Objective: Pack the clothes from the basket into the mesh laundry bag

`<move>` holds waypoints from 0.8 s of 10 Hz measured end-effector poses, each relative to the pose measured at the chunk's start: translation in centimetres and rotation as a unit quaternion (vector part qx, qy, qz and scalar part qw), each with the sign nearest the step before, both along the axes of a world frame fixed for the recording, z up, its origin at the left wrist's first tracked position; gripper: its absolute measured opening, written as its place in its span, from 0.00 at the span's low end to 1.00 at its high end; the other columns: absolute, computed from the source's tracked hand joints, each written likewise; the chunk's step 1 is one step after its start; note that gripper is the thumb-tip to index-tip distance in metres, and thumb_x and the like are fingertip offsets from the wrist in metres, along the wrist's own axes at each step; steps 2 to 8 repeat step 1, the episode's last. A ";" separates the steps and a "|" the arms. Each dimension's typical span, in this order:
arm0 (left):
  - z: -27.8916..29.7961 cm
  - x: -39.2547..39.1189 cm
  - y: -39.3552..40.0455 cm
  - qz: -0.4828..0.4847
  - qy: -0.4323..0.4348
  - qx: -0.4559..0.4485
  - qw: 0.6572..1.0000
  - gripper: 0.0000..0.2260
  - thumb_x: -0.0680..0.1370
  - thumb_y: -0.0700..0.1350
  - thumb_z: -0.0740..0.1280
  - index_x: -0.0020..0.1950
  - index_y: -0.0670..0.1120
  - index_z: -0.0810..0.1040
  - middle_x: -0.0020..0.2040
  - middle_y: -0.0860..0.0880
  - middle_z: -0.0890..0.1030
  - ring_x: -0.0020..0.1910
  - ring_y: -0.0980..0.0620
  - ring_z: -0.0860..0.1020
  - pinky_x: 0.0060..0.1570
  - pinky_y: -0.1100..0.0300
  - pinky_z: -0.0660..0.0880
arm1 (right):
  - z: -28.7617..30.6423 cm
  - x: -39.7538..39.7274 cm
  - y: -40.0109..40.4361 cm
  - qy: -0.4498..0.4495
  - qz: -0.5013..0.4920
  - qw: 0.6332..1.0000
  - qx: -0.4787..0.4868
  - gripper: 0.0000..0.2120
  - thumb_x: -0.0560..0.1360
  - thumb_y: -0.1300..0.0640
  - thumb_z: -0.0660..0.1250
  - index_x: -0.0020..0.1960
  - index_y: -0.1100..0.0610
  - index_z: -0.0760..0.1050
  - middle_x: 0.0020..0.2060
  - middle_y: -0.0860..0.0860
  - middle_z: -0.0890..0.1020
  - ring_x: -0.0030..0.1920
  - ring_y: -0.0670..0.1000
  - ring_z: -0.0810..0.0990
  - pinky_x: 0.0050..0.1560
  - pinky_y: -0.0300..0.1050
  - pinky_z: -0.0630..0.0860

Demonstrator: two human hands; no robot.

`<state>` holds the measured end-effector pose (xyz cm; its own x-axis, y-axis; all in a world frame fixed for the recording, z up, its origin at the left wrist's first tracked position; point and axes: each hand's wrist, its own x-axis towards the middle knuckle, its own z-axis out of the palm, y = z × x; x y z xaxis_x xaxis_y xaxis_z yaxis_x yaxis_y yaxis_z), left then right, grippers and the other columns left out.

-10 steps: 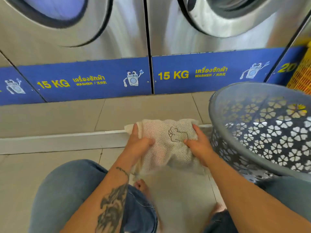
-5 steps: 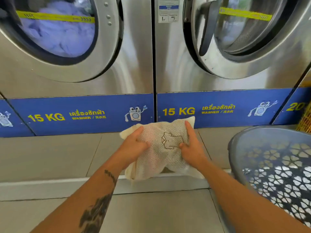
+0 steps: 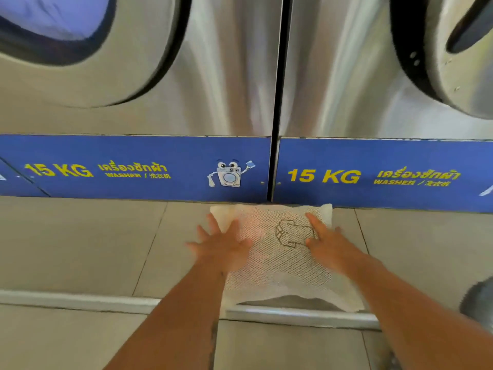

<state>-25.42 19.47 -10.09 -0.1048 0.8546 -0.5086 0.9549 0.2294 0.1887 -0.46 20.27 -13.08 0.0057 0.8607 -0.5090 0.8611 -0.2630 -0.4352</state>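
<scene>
The mesh laundry bag lies flat on the raised tiled step, its far edge touching the foot of the blue "15 KG" panel, directly below the dark seam between the two steel washers. A shirt outline is printed on the bag's upper face, right of centre. The bag's near edge overhangs the metal nosing of the step, with a shadowed gap beneath it. The left hand is laid palm down over the bag's left edge, fingers spread wide, partly on the mesh and partly over the tile. The right hand is laid palm down on the bag's right portion, fingers extended and slightly parted, the thumb touching the printed outline; neither hand pinches the fabric. Motion blur softens both hands. A grey rounded object, only partly visible and blurred, sits to the right of the bag, well apart from it; its identity cannot be confirmed.
</scene>
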 end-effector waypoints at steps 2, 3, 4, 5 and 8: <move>7.2 -0.3 -1.5 -0.061 0.027 0.059 0.996 0.28 0.81 0.57 0.53 0.79 0.53 0.51 0.81 0.45 0.43 0.79 0.41 0.47 0.73 0.36 0.51 | 6.8 -0.5 -0.8 -0.042 -0.004 0.999 -0.023 0.33 0.81 0.39 0.55 0.80 0.36 0.40 0.81 0.57 0.38 0.80 0.67 0.47 0.77 0.64 0.53; 7.2 -0.3 -1.5 -0.061 0.027 0.059 0.996 0.28 0.81 0.57 0.53 0.79 0.53 0.51 0.81 0.45 0.43 0.79 0.41 0.47 0.73 0.36 0.51 | 6.8 -0.5 -0.8 -0.042 -0.004 0.999 -0.023 0.33 0.81 0.39 0.55 0.80 0.36 0.40 0.81 0.57 0.38 0.80 0.67 0.47 0.77 0.64 0.53; 7.2 -0.3 -1.5 -0.061 0.027 0.059 0.996 0.28 0.81 0.57 0.53 0.79 0.53 0.51 0.81 0.45 0.43 0.79 0.41 0.47 0.73 0.36 0.51 | 6.8 -0.5 -0.8 -0.042 -0.004 0.999 -0.023 0.33 0.81 0.39 0.55 0.80 0.36 0.40 0.81 0.57 0.38 0.80 0.67 0.47 0.77 0.64 0.53; 7.2 -0.3 -1.5 -0.061 0.027 0.059 0.996 0.28 0.81 0.57 0.53 0.79 0.53 0.51 0.81 0.45 0.43 0.79 0.41 0.47 0.73 0.36 0.51 | 6.8 -0.5 -0.8 -0.042 -0.004 0.999 -0.023 0.33 0.81 0.39 0.55 0.80 0.36 0.40 0.81 0.57 0.38 0.80 0.67 0.47 0.77 0.64 0.53; 7.2 -0.3 -1.5 -0.061 0.027 0.059 0.996 0.28 0.81 0.57 0.53 0.79 0.53 0.51 0.81 0.45 0.43 0.79 0.41 0.47 0.73 0.36 0.51 | 6.8 -0.5 -0.8 -0.042 -0.004 0.999 -0.023 0.33 0.81 0.39 0.55 0.80 0.36 0.40 0.81 0.57 0.38 0.80 0.67 0.47 0.77 0.64 0.53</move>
